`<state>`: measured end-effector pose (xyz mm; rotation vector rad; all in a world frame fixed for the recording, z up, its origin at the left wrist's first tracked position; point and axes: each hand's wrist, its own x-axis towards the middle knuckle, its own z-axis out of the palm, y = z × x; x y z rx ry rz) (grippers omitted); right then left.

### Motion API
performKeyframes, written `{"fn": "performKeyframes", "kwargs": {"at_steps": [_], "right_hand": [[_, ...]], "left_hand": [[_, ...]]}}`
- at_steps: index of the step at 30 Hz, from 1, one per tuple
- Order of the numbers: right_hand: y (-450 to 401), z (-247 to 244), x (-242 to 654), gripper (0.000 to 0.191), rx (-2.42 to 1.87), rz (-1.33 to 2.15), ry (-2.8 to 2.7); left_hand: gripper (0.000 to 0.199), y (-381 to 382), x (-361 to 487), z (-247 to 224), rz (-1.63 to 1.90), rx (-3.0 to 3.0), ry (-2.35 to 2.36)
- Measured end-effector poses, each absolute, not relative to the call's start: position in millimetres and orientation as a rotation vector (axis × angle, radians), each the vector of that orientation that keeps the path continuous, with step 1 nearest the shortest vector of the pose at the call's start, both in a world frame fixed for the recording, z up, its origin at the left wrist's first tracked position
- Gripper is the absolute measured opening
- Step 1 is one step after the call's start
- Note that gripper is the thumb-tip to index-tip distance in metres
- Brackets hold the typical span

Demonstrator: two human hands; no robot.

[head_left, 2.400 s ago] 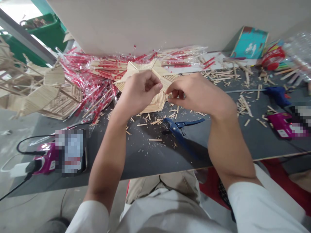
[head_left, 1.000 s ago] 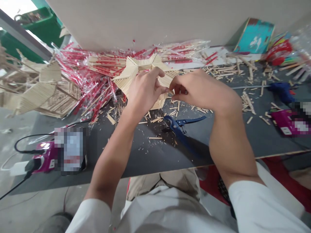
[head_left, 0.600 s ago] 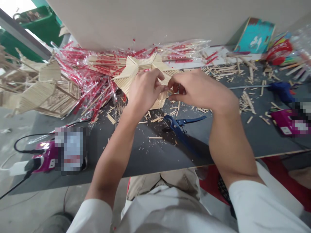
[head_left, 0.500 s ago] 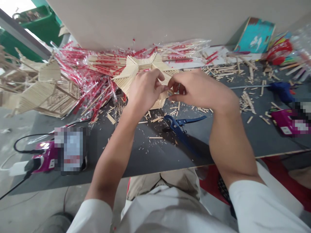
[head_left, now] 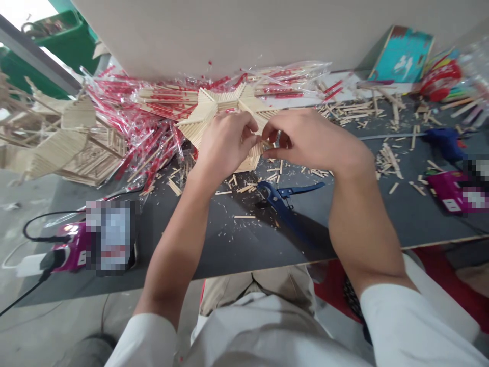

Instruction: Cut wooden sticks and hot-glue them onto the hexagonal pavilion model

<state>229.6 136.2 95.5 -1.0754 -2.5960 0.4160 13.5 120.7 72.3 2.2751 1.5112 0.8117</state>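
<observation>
A star-shaped piece built from pale wooden sticks lies on the dark table, partly covered by my hands. Over its front side, my left hand is bent with thumb and forefinger close together. Facing it from the right, my right hand has curled fingers and a ring on one of them. The fingertips of both hands meet near the star's right front part. Whatever small thing sits between them is too small to make out. Just in front lie blue-handled cutters, resting among stick scraps and splinters.
Plastic-wrapped sticks with red ends are heaped behind and left. Another stick structure stands at far left. A phone and a purple power strip lie front left. At right are a blue glue gun and a purple box.
Both hands stay over the star, shifting only slightly. The right fingers have moved a little to the left and curl closer to the left fingertips.
</observation>
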Motion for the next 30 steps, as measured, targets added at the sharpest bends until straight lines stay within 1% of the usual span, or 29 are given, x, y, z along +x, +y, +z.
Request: {"fn": "performKeyframes", "kwargs": {"at_steps": [13, 17, 23, 30], "right_hand": [[138.4, 94.2, 229.6, 0.018, -1.063, 0.443, -2.58], [137.9, 96.1, 231.5, 0.018, -1.034, 0.471, -2.585], [135.3, 93.8, 227.5, 0.014, -1.007, 0.358, -2.57], [135.2, 88.1, 222.0, 0.011, -1.015, 0.302, -2.551]], "left_hand": [[0.01, 119.2, 11.9, 79.3, 0.766, 2.333, 1.473], [0.013, 117.9, 6.5, 82.1, 0.753, 2.379, 1.441], [0.013, 118.1, 2.4, 78.3, 0.805, 2.448, 1.467], [0.012, 120.2, 4.6, 73.6, 0.823, 2.438, 1.459]]}}
